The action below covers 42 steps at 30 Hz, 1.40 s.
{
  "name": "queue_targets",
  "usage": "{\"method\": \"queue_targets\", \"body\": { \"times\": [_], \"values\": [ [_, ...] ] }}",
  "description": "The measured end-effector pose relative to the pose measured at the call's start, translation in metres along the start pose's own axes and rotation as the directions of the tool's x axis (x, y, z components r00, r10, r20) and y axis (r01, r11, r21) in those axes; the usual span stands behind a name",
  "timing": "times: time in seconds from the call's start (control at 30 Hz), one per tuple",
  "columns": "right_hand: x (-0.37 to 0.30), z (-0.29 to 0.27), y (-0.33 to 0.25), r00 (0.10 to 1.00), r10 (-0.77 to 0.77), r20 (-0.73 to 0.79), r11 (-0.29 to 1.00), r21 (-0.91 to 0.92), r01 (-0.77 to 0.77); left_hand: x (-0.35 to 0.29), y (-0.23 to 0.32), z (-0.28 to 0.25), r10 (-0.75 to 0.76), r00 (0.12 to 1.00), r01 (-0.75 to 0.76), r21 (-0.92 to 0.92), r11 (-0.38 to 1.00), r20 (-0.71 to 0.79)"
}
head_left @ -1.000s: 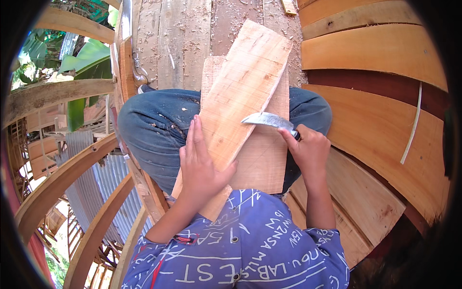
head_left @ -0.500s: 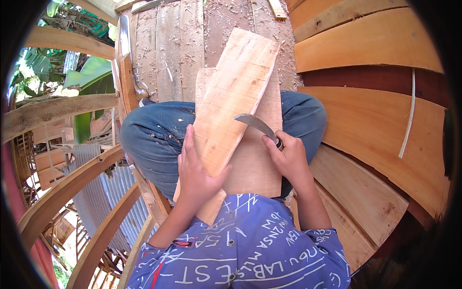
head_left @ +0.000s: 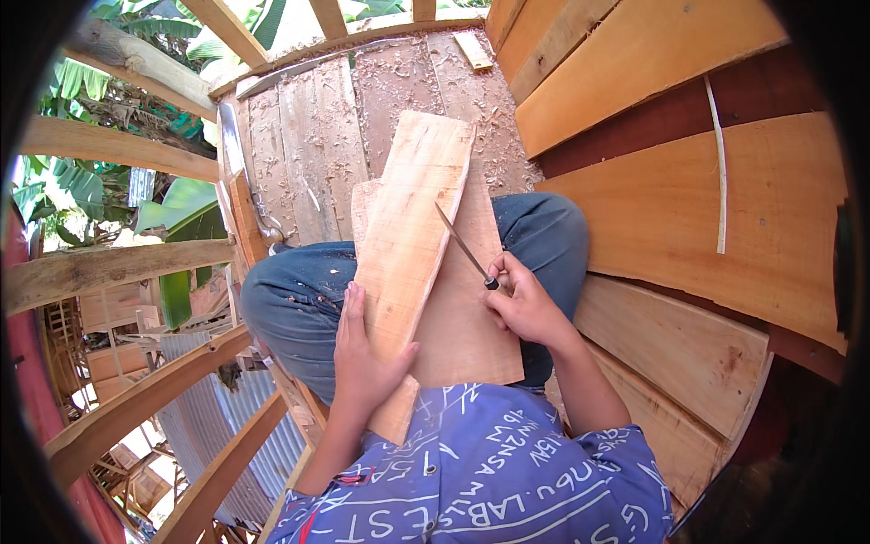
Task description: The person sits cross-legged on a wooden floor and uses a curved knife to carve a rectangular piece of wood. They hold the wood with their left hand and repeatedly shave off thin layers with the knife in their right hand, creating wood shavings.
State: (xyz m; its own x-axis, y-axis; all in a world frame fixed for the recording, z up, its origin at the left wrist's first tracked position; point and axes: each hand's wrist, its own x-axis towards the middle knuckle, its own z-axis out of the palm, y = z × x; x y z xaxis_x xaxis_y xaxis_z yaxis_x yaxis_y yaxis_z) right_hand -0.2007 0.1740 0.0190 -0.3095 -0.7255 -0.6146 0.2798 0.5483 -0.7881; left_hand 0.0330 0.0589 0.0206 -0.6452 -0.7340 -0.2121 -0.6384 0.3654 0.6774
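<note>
Now the board [head_left: 412, 227] lies between hands, left [head_left: 367, 363] pressing, right [head_left: 526, 308] holding knife [head_left: 464, 245]

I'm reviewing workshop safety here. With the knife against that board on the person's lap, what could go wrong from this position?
1. The thin-bladed knife in the right hand meets the edge of the pale upper wooden board, which lies over the blue-jeaned thighs; a slip could possibly reach a leg.
2. The left hand alone steadies that board's lower end, so it might shift under the blade.
3. The boards merely rest on the lap beside open wooden framing, so one could slide off.
</note>
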Motion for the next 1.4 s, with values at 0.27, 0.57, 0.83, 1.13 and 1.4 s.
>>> {"method": "queue_targets", "body": {
  "times": [0.27, 0.57, 0.83, 1.13, 1.4],
  "values": [
    [0.006, -0.002, -0.02, 0.97, -0.219, -0.106, 0.968, -0.146, 0.203, -0.002, -0.012, 0.004, 0.052, 0.998, -0.055, -0.072, 0.996, -0.045],
    [-0.013, 0.004, -0.008, 0.953, -0.221, -0.206, 0.961, -0.211, 0.178, -0.003, -0.017, 0.004, -0.053, 0.991, 0.01, -0.322, 0.947, -0.126],
    [-0.021, 0.008, 0.004, 0.918, -0.393, -0.057, 0.846, -0.414, 0.337, -0.001, -0.016, 0.003, -0.068, 0.987, 0.012, -0.355, 0.935, -0.147],
    [-0.026, 0.002, 0.003, 0.922, -0.376, -0.089, 0.835, -0.464, 0.296, -0.002, -0.018, 0.002, -0.092, 0.986, 0.033, -0.371, 0.928, -0.142],
    [-0.029, 0.007, 0.005, 0.959, -0.283, -0.029, 0.875, -0.417, 0.245, -0.002, -0.024, 0.003, -0.14, 0.978, 0.047, -0.489, 0.871, -0.155]
  ]
}}
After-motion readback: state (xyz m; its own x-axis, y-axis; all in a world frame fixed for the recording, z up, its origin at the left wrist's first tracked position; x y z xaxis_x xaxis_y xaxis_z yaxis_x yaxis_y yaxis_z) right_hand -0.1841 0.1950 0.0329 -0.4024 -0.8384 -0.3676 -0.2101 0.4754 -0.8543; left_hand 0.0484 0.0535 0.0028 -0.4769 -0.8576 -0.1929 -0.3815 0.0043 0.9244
